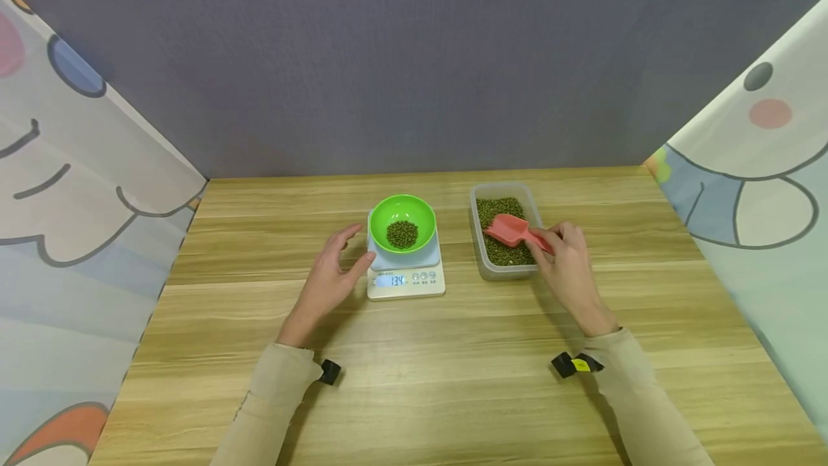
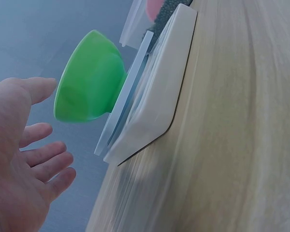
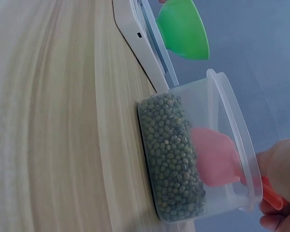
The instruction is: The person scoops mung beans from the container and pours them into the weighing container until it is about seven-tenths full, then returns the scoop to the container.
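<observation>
A green bowl (image 1: 420,224) with a small heap of mung beans (image 1: 402,234) in it stands on a white kitchen scale (image 1: 406,290), whose display reads about 13.4. My left hand (image 1: 331,275) is just left of the bowl, fingers relaxed and apart from it, as the left wrist view also shows. On the right, my right hand (image 1: 569,265) grips the handle of a pink scoop (image 1: 509,229). The scoop's head lies inside a clear plastic container (image 3: 229,113), its edge down at the surface of the mung beans (image 3: 166,154) there.
The wooden table (image 1: 453,380) ends at a dark grey partition (image 1: 414,63) behind the scale and container. Cartoon-printed sheets (image 1: 776,185) hang at both sides. The container stands to the right of the scale with a gap between them.
</observation>
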Demonstrator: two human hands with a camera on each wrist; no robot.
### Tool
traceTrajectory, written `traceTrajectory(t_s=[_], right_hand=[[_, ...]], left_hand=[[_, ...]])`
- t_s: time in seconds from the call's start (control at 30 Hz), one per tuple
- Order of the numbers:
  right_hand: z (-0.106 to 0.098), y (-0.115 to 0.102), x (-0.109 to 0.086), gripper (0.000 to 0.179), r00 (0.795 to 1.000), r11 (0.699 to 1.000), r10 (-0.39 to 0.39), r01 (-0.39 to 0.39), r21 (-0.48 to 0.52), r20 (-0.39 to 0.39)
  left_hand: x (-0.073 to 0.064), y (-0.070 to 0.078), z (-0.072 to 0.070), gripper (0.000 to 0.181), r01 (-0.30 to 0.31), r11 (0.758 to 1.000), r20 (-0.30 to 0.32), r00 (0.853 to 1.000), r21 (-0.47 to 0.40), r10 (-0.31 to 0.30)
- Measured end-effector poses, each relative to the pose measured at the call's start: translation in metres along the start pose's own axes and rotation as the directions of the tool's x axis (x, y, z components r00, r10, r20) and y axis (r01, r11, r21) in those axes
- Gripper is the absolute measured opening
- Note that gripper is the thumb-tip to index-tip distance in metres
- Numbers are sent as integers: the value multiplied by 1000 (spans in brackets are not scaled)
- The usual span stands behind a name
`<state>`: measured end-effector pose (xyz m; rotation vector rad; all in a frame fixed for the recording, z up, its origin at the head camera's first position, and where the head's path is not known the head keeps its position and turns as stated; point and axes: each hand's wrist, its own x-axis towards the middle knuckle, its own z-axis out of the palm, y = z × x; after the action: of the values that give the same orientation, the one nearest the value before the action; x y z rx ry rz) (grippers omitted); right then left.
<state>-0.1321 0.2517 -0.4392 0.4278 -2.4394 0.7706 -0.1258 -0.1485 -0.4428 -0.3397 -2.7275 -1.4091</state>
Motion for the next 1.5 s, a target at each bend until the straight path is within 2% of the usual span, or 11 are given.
traceTrajectory(t_s=[0.43, 0.97, 1.23, 1.5], right_hand=[[8, -3, 6, 21, 1000, 1000, -9, 9, -14, -12], [15, -6, 12, 21, 1000, 1000, 14, -15, -20, -20], [13, -8, 13, 24, 998, 998, 68, -67, -7, 12], [14, -10, 18, 21, 998, 997, 55, -53, -48, 36]], left_hand=[[1, -2, 0, 63, -34, 999, -8, 999, -2, 34], [1, -3, -1, 63, -25, 1000, -11, 1000, -3, 25], [1, -2, 1, 64, -13, 1000, 2, 1000, -6, 13], [0, -1, 0, 64, -5, 1000, 4, 1000, -10, 5]])
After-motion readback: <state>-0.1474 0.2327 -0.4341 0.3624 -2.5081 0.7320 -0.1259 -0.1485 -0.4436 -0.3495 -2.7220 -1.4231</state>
